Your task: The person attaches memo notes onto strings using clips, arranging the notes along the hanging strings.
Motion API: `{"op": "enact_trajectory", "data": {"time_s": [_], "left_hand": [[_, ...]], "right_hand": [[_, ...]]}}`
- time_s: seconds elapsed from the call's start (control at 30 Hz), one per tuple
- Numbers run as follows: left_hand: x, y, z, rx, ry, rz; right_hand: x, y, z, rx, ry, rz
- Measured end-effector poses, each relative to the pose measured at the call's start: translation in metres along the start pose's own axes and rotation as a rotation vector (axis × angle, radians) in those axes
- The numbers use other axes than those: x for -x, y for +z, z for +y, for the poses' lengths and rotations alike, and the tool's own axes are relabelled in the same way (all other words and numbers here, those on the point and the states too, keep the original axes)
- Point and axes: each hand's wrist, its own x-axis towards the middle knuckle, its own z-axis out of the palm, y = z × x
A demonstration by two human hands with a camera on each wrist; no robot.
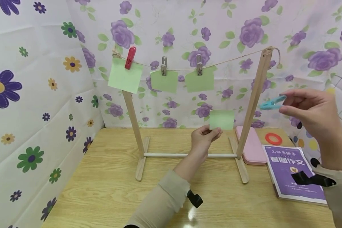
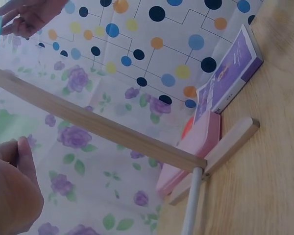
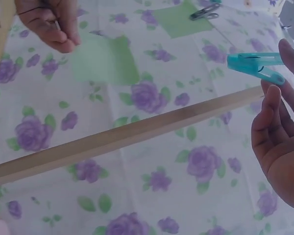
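Note:
My left hand [image 1: 203, 138] pinches a small green paper [image 1: 222, 119] by its lower left corner, below the string. Off to the right, beyond the right post, my right hand [image 1: 313, 109] pinches a turquoise clothespin [image 1: 273, 103] by its handles. A twine line [image 1: 231, 61] spans the wooden stand [image 1: 260, 79]. From it hang three green papers: the left one [image 1: 125, 76] under a red clothespin [image 1: 130, 58], the middle one [image 1: 164, 81] and the right one [image 1: 199, 80] under metal clips [image 1: 199, 65]. In the right wrist view the clothespin [image 3: 255, 66] points toward the held paper [image 3: 105, 58].
Behind the stand's right foot lies a pink case [image 1: 250, 145]. A purple book [image 1: 294, 172] and a red ring [image 1: 273, 138] lie to its right. A white rod [image 1: 165, 155] joins the stand's feet on the wooden table [image 1: 102, 190]. Flowered cloth [image 1: 171, 31] hangs behind.

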Motion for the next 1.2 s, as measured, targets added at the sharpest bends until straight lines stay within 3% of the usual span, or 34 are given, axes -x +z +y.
{"op": "enact_trajectory", "data": {"time_s": [0.17, 0.47, 0.77, 0.9, 1.2], "left_hand": [[-0.002, 0.009, 0.007, 0.017, 0.045, -0.02], [0.0, 0.029, 0.022, 0.068, 0.041, -0.017], [0.003, 0.051, 0.039, 0.14, 0.083, -0.027], [0.002, 0.058, 0.045, 0.169, 0.103, 0.009], [-0.002, 0.074, 0.057, 0.184, 0.192, 0.038]], "right_hand": [[-0.025, 0.01, -0.013, 0.046, -0.055, -0.028], [-0.064, 0.035, -0.036, 0.214, -0.192, -0.053], [-0.101, 0.055, -0.061, 0.846, -0.186, 0.017], [-0.117, 0.062, -0.065, 0.927, -0.186, 0.008], [-0.147, 0.064, -0.064, 0.924, -0.266, -0.085]]}}
